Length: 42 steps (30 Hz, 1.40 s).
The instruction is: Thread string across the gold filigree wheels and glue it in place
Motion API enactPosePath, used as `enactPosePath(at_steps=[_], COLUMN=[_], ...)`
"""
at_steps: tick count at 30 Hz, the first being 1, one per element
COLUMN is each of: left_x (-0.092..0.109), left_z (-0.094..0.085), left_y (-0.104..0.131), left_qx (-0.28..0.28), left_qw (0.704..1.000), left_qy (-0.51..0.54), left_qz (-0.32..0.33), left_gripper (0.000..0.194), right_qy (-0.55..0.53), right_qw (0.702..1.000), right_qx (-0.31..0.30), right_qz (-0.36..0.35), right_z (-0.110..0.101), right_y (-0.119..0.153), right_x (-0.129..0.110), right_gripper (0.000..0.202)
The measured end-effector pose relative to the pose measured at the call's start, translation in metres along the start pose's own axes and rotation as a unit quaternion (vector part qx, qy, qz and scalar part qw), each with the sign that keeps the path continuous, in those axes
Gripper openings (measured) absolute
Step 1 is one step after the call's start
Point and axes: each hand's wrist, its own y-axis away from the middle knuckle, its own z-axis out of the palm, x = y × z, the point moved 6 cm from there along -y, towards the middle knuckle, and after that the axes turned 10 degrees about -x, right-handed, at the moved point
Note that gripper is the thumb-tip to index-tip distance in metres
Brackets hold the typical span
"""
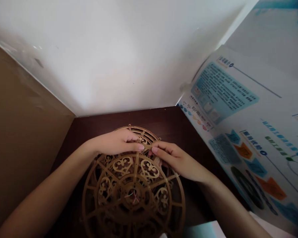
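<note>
A round, wood-coloured openwork frame (177, 206) with rings, spokes and scroll patterns stands on the dark table, its far part rising behind the front disc. Thin red and white wires (134, 196) show in its centre hole. Over its far upper part, my left hand (120, 142) comes in from the left with thumb and fingers closed. From the right, my right hand (170, 155) is pinched close to it. Between the two thumb tips runs a small flat wooden strip (147, 146), and both hands grip it. The fingertips beneath are partly hidden.
A white wall (129, 59) rises behind the dark red-brown table (169, 120). On the left stands a brown panel (22, 132). A printed poster board (238, 138) leans along the right side. Pale paper (206, 229) lies at the lower right, near my right forearm.
</note>
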Motion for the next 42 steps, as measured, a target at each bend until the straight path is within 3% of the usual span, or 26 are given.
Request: enactPosePath(at_steps=[9, 15, 20, 25, 29, 32, 37, 42], left_x=[-0.026, -0.039, -0.039, -0.045, -0.054, -0.058, -0.061, -0.068], left_z=[-0.027, -0.039, -0.047, -0.05, -0.045, -0.043, -0.046, -0.049], left_y=[0.01, 0.014, 0.021, 0.025, 0.022, 0.02, 0.02, 0.022], left_qx=[0.029, 0.054, 0.062, 0.055, 0.039, 0.03, 0.018, 0.032], left_qw=[0.999, 0.995, 0.995, 0.996, 0.988, 0.982, 0.988, 0.984], left_qy=[0.029, 0.007, 0.031, 0.053, 0.139, 0.177, 0.135, 0.16], left_qz=[-0.016, -0.087, -0.074, -0.053, -0.047, -0.054, -0.074, -0.078], left_gripper=[0.043, 0.049, 0.045, 0.038, 0.028, 0.03, 0.038, 0.036], right_qy=[0.054, 0.118, 0.177, 0.196, 0.194, 0.197, 0.217, 0.214], right_qw=[0.998, 0.973, 0.941, 0.928, 0.918, 0.919, 0.927, 0.92], right_qx=[-0.007, -0.186, -0.276, -0.305, -0.335, -0.333, -0.3, -0.307], right_qz=[0.021, 0.072, 0.081, 0.086, 0.084, 0.08, 0.059, 0.118], right_z=[-0.022, -0.027, -0.034, -0.037, -0.039, -0.038, -0.03, -0.036], right_y=[-0.063, -0.095, -0.109, -0.109, -0.11, -0.114, -0.121, -0.118], right_x=[-0.014, -0.037, -0.053, -0.051, -0.046, -0.043, -0.047, -0.042], right_gripper=[0.049, 0.049, 0.041, 0.036, 0.031, 0.029, 0.031, 0.038])
